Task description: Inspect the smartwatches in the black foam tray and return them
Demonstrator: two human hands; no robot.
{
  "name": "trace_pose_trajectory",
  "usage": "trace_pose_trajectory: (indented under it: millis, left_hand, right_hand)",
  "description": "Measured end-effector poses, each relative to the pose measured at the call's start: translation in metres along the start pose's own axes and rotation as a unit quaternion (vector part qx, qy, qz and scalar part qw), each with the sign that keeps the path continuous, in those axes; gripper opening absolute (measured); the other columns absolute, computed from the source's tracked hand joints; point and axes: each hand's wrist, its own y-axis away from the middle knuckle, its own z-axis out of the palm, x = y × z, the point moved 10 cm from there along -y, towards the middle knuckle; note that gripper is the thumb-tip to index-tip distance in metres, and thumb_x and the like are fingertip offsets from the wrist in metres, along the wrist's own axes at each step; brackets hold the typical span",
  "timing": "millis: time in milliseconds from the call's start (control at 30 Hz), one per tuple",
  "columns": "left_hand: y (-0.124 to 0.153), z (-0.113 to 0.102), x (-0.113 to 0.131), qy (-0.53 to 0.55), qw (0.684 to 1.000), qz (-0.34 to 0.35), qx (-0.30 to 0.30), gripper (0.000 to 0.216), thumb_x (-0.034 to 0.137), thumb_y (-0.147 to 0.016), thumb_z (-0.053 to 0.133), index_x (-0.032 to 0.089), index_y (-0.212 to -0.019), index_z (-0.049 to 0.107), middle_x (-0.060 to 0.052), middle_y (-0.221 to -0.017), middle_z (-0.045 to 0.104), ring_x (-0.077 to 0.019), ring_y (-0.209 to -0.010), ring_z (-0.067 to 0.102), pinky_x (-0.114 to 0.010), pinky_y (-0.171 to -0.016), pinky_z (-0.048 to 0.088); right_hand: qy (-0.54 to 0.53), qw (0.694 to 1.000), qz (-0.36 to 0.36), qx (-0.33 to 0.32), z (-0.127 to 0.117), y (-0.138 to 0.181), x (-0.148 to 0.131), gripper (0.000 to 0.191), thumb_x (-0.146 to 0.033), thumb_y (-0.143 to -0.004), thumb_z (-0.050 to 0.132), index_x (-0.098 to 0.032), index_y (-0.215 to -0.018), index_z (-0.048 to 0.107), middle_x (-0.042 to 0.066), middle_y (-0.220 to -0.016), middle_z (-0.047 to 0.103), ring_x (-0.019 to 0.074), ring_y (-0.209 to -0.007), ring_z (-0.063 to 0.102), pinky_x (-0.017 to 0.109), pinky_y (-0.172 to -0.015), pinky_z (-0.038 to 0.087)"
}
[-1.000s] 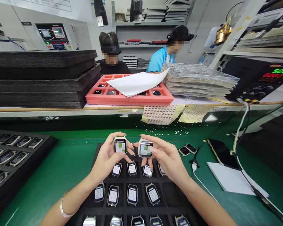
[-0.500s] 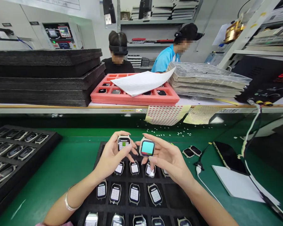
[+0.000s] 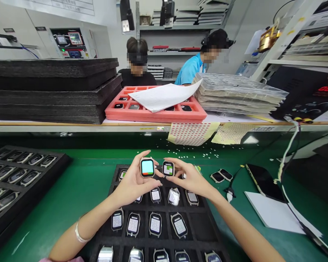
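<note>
Two strapless smartwatches are held up side by side over the black foam tray (image 3: 205, 226). My left hand (image 3: 133, 181) grips the smartwatch with a cyan screen (image 3: 147, 167) and a red-orange strip along its bottom. Between the thumb and fingers of my right hand (image 3: 192, 180) is another smartwatch (image 3: 168, 169), its screen white with green blocks. Beneath my hands, rows of similar watches lie in the tray's compartments, many with white lit screens, such as one watch (image 3: 155, 223) near the middle. My fingers partly cover the tray's back row.
At left sits a second foam tray (image 3: 30, 189) of watches. To the right are two small watch bodies (image 3: 222, 175), a phone (image 3: 264, 182), white paper (image 3: 278, 213) and cables. The shelf ahead carries black foam trays (image 3: 51, 91) and a pink tray (image 3: 155, 116). Two people are beyond.
The left watch's screen has gone from white and green to cyan; the right one's from cyan to white and green. My left hand has shifted slightly right, and my right hand has turned.
</note>
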Motion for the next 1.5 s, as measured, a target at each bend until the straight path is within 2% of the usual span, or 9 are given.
trace_pose_trajectory:
  millis: [67,167,300,533,733,900,1100,1267,1500]
  left_hand:
    - [-0.003,-0.002,-0.012,-0.013,1.0,-0.009,-0.008,0.065,0.021,-0.078,0.068,0.029,-0.132,0.032,-0.006,-0.11,0.049,-0.0224,-0.097,0.062,-0.04,-0.081,0.055]
    - [-0.013,-0.009,-0.033,-0.167,0.985,0.0,-0.035,0.053,0.024,-0.086,0.057,0.025,-0.13,0.029,-0.008,-0.108,0.055,-0.024,-0.102,0.061,-0.042,-0.086,0.051]
    - [-0.033,-0.019,-0.066,-0.513,0.854,0.033,-0.081,0.043,0.025,-0.08,0.061,0.021,-0.118,0.042,-0.009,-0.114,0.056,-0.026,-0.105,0.055,-0.043,-0.093,0.044]
    - [-0.043,-0.03,-0.109,-0.598,0.787,0.007,-0.151,0.031,0.038,-0.077,0.065,0.019,-0.1,0.056,-0.007,-0.102,0.057,-0.0287,-0.1,0.051,-0.045,-0.089,0.041]
    - [-0.044,-0.028,-0.112,-0.63,0.759,0.001,-0.161,0.039,0.042,-0.08,0.063,0.017,-0.107,0.052,-0.011,-0.108,0.055,-0.0304,-0.103,0.049,-0.045,-0.089,0.041]
    - [-0.028,-0.033,-0.09,-0.65,0.741,0.0,-0.17,0.036,0.034,-0.083,0.057,0.019,-0.114,0.049,-0.01,-0.11,0.053,-0.0299,-0.104,0.049,-0.045,-0.09,0.04]
    - [0.034,-0.082,-0.049,-0.648,0.74,-0.065,-0.166,0.037,0.026,-0.085,0.049,0.022,-0.122,0.042,-0.009,-0.117,0.053,-0.0277,-0.11,0.049,-0.043,-0.093,0.04]
    - [0.073,-0.112,-0.053,-0.713,0.676,-0.111,-0.149,0.034,0.027,-0.084,0.05,0.021,-0.118,0.051,-0.01,-0.115,0.056,-0.0307,-0.103,0.053,-0.045,-0.086,0.042]
    - [0.069,-0.1,-0.069,-0.796,0.568,-0.106,-0.182,0.026,0.028,-0.088,0.052,0.012,-0.108,0.057,-0.015,-0.106,0.06,-0.0318,-0.099,0.052,-0.042,-0.082,0.041]
  right_hand:
    - [0.137,0.99,-0.016,0.01,0.003,-0.007,0.022,0.047,-0.029,-0.084,0.062,-0.017,-0.127,0.048,0.014,-0.117,0.06,0.0259,-0.097,0.062,0.043,-0.081,0.053]
    - [0.184,0.982,-0.029,-0.009,0.016,-0.016,0.05,0.044,-0.029,-0.078,0.068,-0.018,-0.12,0.057,0.015,-0.129,0.053,0.0333,-0.123,0.043,0.052,-0.1,0.036]
    - [0.211,0.976,-0.028,-0.036,0.021,-0.017,0.07,0.052,-0.032,-0.078,0.069,-0.021,-0.126,0.055,0.015,-0.141,0.04,0.0348,-0.133,0.029,0.054,-0.106,0.026]
    - [0.227,0.974,-0.011,-0.023,-0.014,0.01,0.086,0.036,-0.037,-0.089,0.055,-0.023,-0.122,0.058,0.012,-0.139,0.043,0.0292,-0.131,0.035,0.047,-0.106,0.031]
    - [0.253,0.966,-0.036,-0.024,0.001,0.01,0.072,0.047,-0.043,-0.094,0.046,-0.023,-0.137,0.043,0.008,-0.142,0.042,0.0248,-0.135,0.03,0.043,-0.109,0.029]
    - [0.308,0.95,-0.043,-0.031,0.034,-0.001,0.056,0.039,-0.041,-0.093,0.05,-0.014,-0.117,0.062,0.016,-0.134,0.05,0.032,-0.133,0.031,0.049,-0.109,0.025]
    - [0.365,0.931,0.002,-0.018,-0.008,0.016,0.072,0.033,-0.024,-0.092,0.049,-0.013,-0.122,0.056,0.017,-0.133,0.047,0.0319,-0.125,0.04,0.047,-0.1,0.035]
    - [0.398,0.915,0.063,-0.027,-0.033,0.027,0.098,0.03,-0.027,-0.078,0.069,-0.014,-0.104,0.061,0.015,-0.11,0.06,0.0327,-0.108,0.053,0.041,-0.083,0.046]
    - [0.423,0.899,0.11,-0.012,-0.022,0.024,0.105,0.034,-0.025,-0.072,0.074,-0.013,-0.099,0.058,0.016,-0.101,0.064,0.0354,-0.1,0.056,0.044,-0.078,0.045]
